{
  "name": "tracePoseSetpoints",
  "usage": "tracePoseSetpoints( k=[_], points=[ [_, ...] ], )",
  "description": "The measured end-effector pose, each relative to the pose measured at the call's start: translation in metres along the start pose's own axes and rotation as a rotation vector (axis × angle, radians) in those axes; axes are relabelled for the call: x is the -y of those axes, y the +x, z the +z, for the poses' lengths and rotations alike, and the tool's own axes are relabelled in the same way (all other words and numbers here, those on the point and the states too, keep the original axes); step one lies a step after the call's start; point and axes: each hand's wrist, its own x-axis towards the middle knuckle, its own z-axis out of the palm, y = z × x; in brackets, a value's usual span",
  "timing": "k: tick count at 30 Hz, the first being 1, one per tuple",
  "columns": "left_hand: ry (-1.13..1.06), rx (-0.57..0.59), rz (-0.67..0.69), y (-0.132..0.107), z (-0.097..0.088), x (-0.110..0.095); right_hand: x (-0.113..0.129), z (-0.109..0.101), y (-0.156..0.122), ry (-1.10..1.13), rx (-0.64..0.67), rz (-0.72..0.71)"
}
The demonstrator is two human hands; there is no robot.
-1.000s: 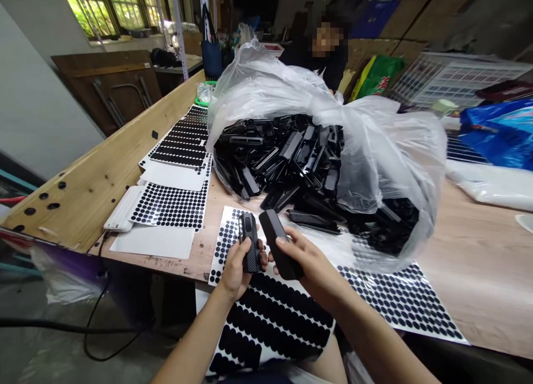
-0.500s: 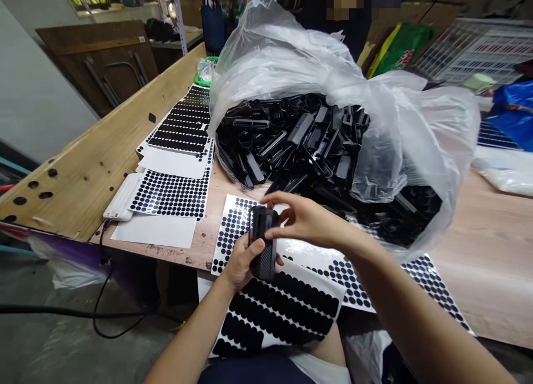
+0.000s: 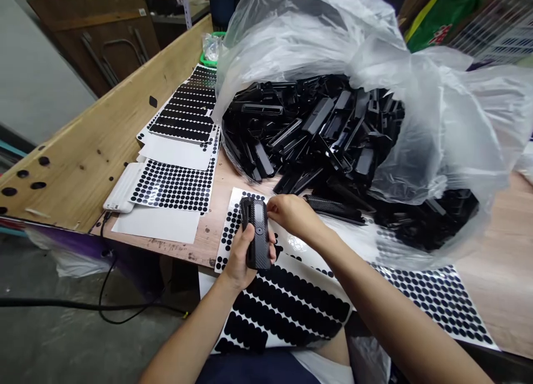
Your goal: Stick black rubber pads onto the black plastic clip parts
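My left hand (image 3: 239, 257) is wrapped round a black plastic part (image 3: 256, 231) with a carbon-weave face, held upright over the table's near edge. My right hand (image 3: 291, 215) is beside the part's top right, fingers curled and pinched against its upper edge; what the fingertips hold, if anything, I cannot make out. Under both hands lie white sheets of black round stickers (image 3: 291, 306). Just behind them, a big clear plastic bag (image 3: 433, 129) spills a heap of black plastic parts (image 3: 316, 129).
More sticker sheets (image 3: 175, 187) and blank white sheets (image 3: 156, 224) lie on the wooden table (image 3: 499, 284) at the left, beside a white ribbed object (image 3: 122, 190). A raised wooden board (image 3: 95, 151) with holes runs along the left. A cable (image 3: 83, 306) crosses the floor.
A second black part that my right hand held a second ago is gone from it. The right hand has come to the top of the part in my left hand. The camera tilted down.
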Motion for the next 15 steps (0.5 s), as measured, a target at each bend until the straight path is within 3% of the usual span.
tracePoseSetpoints(
  k=[4, 7, 13, 15],
  points=[
    [0.063, 0.036, 0.02, 0.001, -0.002, 0.003, -0.003, -0.004, 0.0, 0.091, 0.011, 0.02],
    [0.08, 0.056, 0.016, 0.001, -0.002, 0.004, -0.007, -0.009, -0.014, 0.234, 0.01, 0.049],
    [0.136, 0.061, 0.007, 0.0, -0.003, 0.005, 0.003, -0.024, -0.066, 0.913, 0.149, 0.208],
    [0.157, 0.039, 0.011, 0.001, -0.004, 0.007, 0.013, -0.026, -0.076, 0.979, 0.201, 0.241]
  ],
)
